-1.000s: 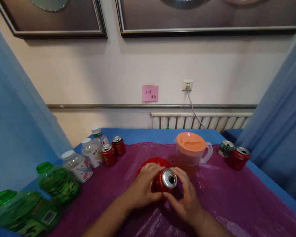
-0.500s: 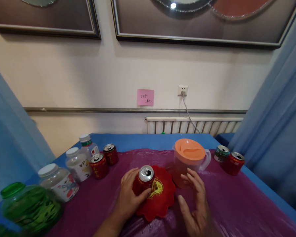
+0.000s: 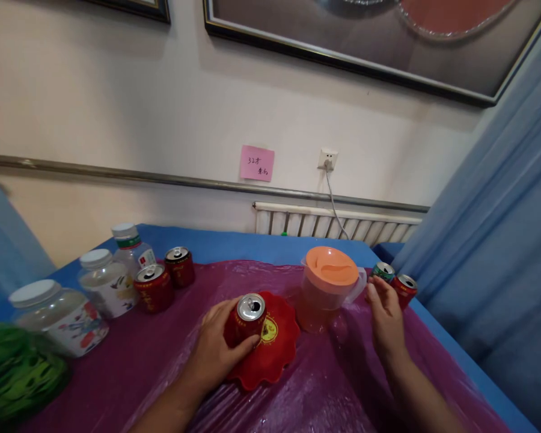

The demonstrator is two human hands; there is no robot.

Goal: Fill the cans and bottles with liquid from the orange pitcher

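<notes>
My left hand [image 3: 219, 340] is wrapped round a red drink can [image 3: 247, 323], which stands upright over the left part of a red scalloped plate [image 3: 279, 355]. My right hand [image 3: 386, 313] is stretched out to the right of a clear pitcher [image 3: 318, 307] with an orange lid [image 3: 332, 268]. Its fingers are extended and hold nothing that I can see. The fingertips overlap the view of a green can [image 3: 382, 270], close to the pitcher's handle [image 3: 358, 287]; whether they touch either is unclear. Another red can [image 3: 406, 290] stands just beyond the hand.
On the left stand two red cans [image 3: 155, 290] [image 3: 180, 269], a bottle [image 3: 133, 248] and white-lidded jars [image 3: 110, 285] [image 3: 67, 325]. A green container [image 3: 20, 373] is cut off at the edge. Purple plastic sheeting [image 3: 342, 385] covers the blue table; a curtain [image 3: 487, 240] hangs at right.
My right hand has moved from in front of the pitcher out to the right, by the green can. My left hand stays on the red can. The view has tilted and turned right.
</notes>
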